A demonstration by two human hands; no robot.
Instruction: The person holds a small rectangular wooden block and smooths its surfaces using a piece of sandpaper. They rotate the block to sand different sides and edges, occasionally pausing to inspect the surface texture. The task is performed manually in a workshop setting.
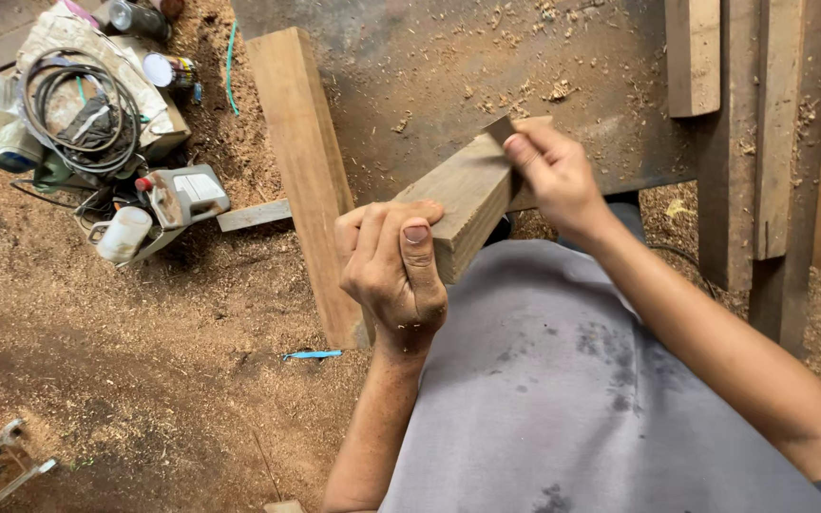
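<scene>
Grey stained shirt cloth fills the near foreground, and above it both hands work a squared wood block.

Left hand point(393, 271) wraps its fingers tight around the near end of the wood block point(467, 195), thumb up against the cut face; right hand point(551, 171) pinches a small flat grey scraper piece point(500, 128) against the block's far top edge. Held in the air, the pale, smooth, rectangular block is just over the dusty grey table point(429, 57). A long plank point(306, 171) leans beside it. Sawdust floor point(125, 361) lies open at left; upright boards point(776, 142) crowd the right.
</scene>
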